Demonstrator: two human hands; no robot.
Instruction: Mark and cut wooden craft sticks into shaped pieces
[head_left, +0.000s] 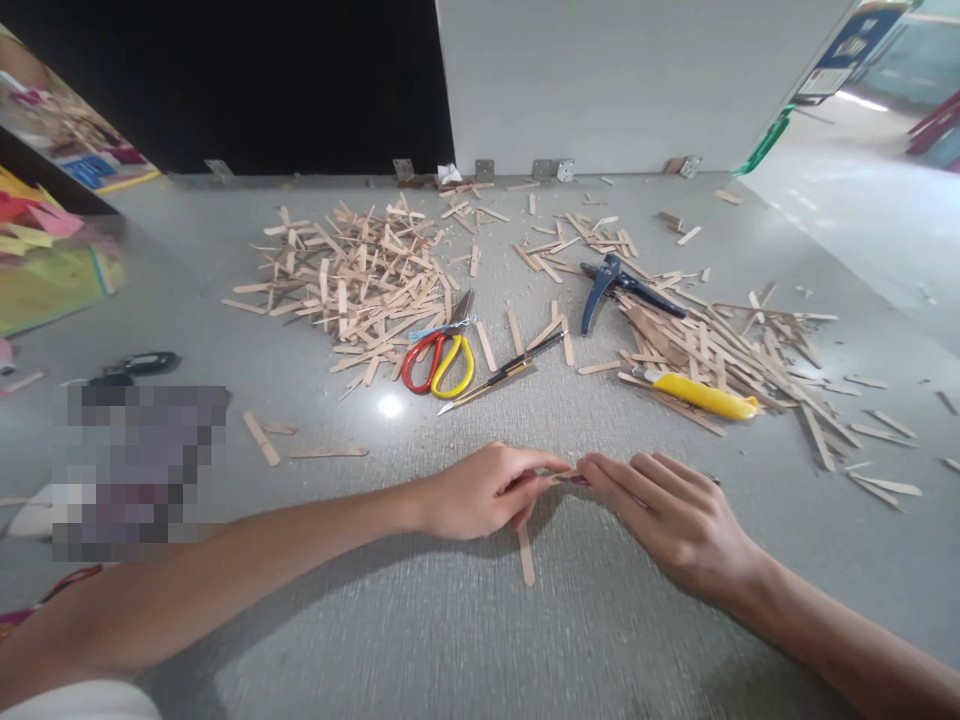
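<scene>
Grey tabletop [337, 620], wooden stick [568, 476], long axis sideways, fast in left hand [480, 492], tip toward right hand [670, 510], latter's grip unclear

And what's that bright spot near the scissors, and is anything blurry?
Head view: the spot is probably light glaring off the table; head view again: the yellow-green thing, far left, looks smeared; the left hand looks sharper.

Site: looked like a craft workspace | grey worktop [360, 630] was strewn with wooden sticks [375, 285] | scissors [452, 332], yellow cutter knife [703, 395], dark blue hand tool [612, 274] lay among them | coloured paper [46, 265] sat at left | black-and-white panel [585, 90] with metal brackets [484, 169] backed it
</scene>
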